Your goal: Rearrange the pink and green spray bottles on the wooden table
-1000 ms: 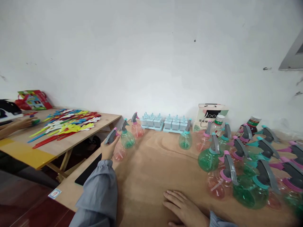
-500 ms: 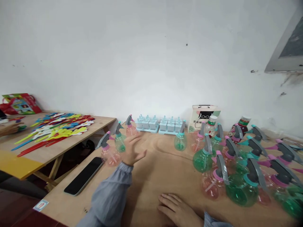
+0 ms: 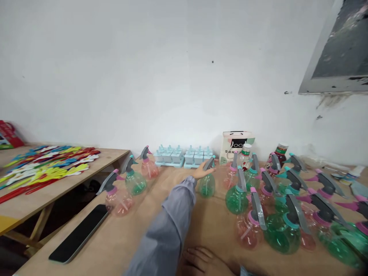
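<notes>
My left hand [image 3: 201, 171] reaches far forward over the table and is closed around the neck of a spray bottle with a green body [image 3: 207, 186]. This bottle's grey trigger head [image 3: 209, 163] sticks up above my fingers, and it stands upright. My right hand [image 3: 205, 262] lies flat on the wood at the bottom edge, fingers stretched out, holding nothing. To the left stand a pink spray bottle [image 3: 119, 200], a green one [image 3: 135, 181] and another pink one [image 3: 149, 168]. Several more pink and green bottles, including a green one [image 3: 236, 199], crowd the right side.
A black phone [image 3: 80, 232] lies at the left edge. Against the wall stand two light blue ice-pop moulds [image 3: 169, 156], a paper bag [image 3: 227, 147] and two drink bottles [image 3: 245, 155]. Another table [image 3: 57, 184] on the left bears colourful hand-shaped items [image 3: 48, 172].
My left hand has moved right, from beside the left bottles to the green spray bottle, and closed on it. That bottle is slightly nearer. The view has turned right; my right hand stays flat.
</notes>
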`<state>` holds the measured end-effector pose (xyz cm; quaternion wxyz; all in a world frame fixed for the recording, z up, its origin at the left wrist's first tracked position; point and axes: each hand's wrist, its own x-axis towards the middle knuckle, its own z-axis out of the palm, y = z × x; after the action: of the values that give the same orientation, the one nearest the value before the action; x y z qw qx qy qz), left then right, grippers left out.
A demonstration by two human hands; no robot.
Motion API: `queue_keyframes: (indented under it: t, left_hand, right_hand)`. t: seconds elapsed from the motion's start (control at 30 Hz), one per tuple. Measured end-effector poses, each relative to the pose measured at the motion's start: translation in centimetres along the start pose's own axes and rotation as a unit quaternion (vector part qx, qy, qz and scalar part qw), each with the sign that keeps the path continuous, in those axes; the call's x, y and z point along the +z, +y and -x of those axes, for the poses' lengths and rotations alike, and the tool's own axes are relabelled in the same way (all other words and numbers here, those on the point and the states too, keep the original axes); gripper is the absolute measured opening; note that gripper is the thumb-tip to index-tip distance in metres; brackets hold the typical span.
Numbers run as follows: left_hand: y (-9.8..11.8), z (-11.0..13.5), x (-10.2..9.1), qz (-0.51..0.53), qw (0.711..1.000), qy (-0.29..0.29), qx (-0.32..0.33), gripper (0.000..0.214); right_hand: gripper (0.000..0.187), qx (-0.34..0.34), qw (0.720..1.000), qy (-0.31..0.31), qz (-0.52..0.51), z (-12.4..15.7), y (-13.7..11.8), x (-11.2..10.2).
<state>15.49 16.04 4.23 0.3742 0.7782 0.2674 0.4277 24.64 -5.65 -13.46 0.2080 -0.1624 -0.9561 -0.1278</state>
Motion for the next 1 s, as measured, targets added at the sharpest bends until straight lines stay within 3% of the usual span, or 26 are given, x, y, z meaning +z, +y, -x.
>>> queue_keyframes:
  t: [0.1, 0.2, 0.33, 0.47, 0.63, 0.77, 0.9, 1.0]
  left_hand:
    - [1.1, 4.3, -1.2, -0.004, 1.0, -0.001, 0.0, 0.045]
    - [2.3, 8.4, -2.4, 0.026, 0.998, 0.04, -0.027, 0.044]
    - [4.6, 11.3, -3.7, 0.199, 0.966, 0.127, -0.105, 0.033]
    - [7.6, 12.1, -4.1, 0.32, 0.928, 0.136, -0.135, 0.033]
    - [10.0, 12.7, -3.4, 0.219, 0.954, 0.183, -0.092, 0.027]
    - [10.4, 12.9, -2.9, 0.193, 0.97, 0.12, -0.092, 0.025]
    - [10.7, 12.7, -2.7, 0.192, 0.965, 0.146, -0.098, 0.032]
    - [10.7, 12.6, -2.7, 0.207, 0.966, 0.116, -0.097, 0.032]
  right_hand:
    - [0.028, 0.008, 1.0, 0.01, 0.003, 0.2, -0.2, 0.7]
    - [0.025, 0.012, 1.0, 0.013, -0.002, -0.1, -0.2, -0.3]
    - [0.027, 0.013, 0.999, -0.035, -0.028, -1.0, -0.1, -3.3]
    - [0.028, 0.023, 0.997, -0.065, -0.039, -1.5, -0.2, -4.9]
    - [0.03, 0.037, 0.994, -0.073, -0.068, -1.2, -0.3, -4.6]
    - [0.033, 0.06, 0.986, -0.087, -0.129, -1.2, -0.1, -5.2]
    - [0.042, 0.101, 0.965, -0.111, -0.217, -1.7, 0.0, -6.8]
    - [0.035, 0.158, 0.946, -0.094, -0.266, -1.7, -0.1, -7.5]
